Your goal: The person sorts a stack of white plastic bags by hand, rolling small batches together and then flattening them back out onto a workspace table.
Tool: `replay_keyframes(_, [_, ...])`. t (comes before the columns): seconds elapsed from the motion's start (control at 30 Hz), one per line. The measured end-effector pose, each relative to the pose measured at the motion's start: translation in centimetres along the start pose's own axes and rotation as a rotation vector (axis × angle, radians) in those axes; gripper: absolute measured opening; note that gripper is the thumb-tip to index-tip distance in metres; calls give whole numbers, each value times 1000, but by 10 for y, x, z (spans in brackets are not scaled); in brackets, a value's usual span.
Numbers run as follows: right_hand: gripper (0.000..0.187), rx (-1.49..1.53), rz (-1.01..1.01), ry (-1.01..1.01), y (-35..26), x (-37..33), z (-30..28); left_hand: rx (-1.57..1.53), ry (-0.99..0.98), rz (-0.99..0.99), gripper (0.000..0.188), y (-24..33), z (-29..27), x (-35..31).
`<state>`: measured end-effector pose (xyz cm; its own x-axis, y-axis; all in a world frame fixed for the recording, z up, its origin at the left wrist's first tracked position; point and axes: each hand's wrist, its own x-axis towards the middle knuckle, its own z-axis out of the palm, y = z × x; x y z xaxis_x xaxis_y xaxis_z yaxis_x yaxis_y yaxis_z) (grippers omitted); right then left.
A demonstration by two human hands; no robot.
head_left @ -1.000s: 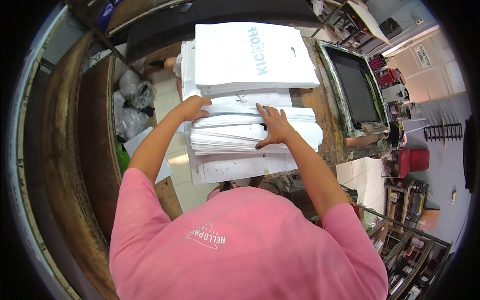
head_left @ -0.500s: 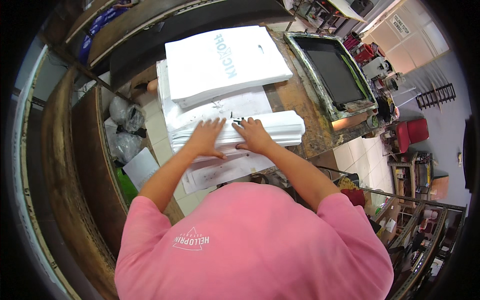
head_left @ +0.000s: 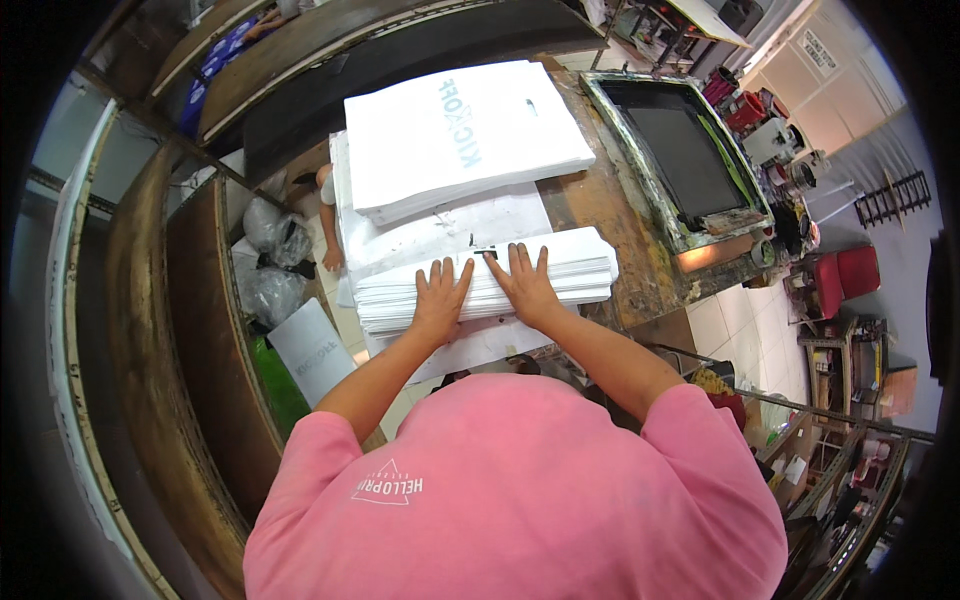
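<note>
Both hands are lying flat, palms down and fingers spread, side by side on top of a low stack of white sheets (head_left: 560, 272) right in the middle of the frame: left hand (head_left: 441, 297) a bit left of centre, right hand (head_left: 525, 285) just beside it, thumbs nearly meeting, nothing gripped, just pressing down. That stack sits on more loose white sheets (head_left: 450, 235) spread over the worn wooden counter (head_left: 620, 225). Just above it, toward the top centre, there's a thicker pile of white bags (head_left: 460, 135) with pale blue lettering on the top one. To the upper right a screen-printing frame (head_left: 680, 150) with a dark mesh lies on the counter, its edges smeared with green. Left of the counter, lower down, you can see crumpled clear plastic bags (head_left: 268, 262) and one more white printed bag (head_left: 315, 352) on the floor. Someone else's arm (head_left: 327, 222) shows at the counter's left edge. Bottom of the frame is all pink shirt (head_left: 520, 490).
</note>
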<state>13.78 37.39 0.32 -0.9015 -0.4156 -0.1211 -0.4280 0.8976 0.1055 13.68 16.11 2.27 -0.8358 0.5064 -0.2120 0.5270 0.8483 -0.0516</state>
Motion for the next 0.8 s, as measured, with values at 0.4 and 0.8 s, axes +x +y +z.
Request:
replay_keyframes(0.4, [65, 312, -218, -260, 24, 3, -41, -323, -189, 37, 88, -24, -19, -13])
replay_keyframes(0.8, [136, 138, -274, -91, 34, 21, -9, -174, -55, 167, 142, -30, -6, 21])
